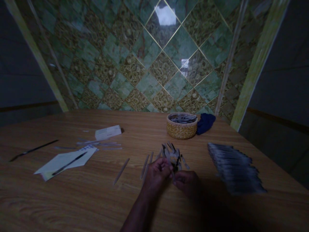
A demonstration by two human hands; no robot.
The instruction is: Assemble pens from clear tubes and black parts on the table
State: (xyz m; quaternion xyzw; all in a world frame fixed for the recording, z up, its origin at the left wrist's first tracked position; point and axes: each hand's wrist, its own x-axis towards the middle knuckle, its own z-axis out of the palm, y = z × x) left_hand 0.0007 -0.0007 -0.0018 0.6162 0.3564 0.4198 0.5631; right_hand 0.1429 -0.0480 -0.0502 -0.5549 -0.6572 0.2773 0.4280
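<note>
My left hand (pixel 158 169) is closed in a pinch, with fingertips close to those of my right hand (pixel 187 182). The right hand's thumb and fingers are also pinched together. A thin pale piece seems to sit between the fingertips, but dim light and blur hide what it is. Just beyond the hands lies a loose cluster of short dark and pale pieces (pixel 178 155), partly covered by the fingers. Several slim pale sticks (pixel 121 170) rest on the wooden table (pixel 91 199) left of my left hand.
A round woven basket (pixel 182 130) full of slim pieces stands behind, beside a dark blue cloth (pixel 206 123). Many dark slender items lie in a pile (pixel 236 169) at right. Left are a white box (pixel 108 132), paper (pixel 65 162) bearing a brush-like stick, and a dark brush (pixel 33 150).
</note>
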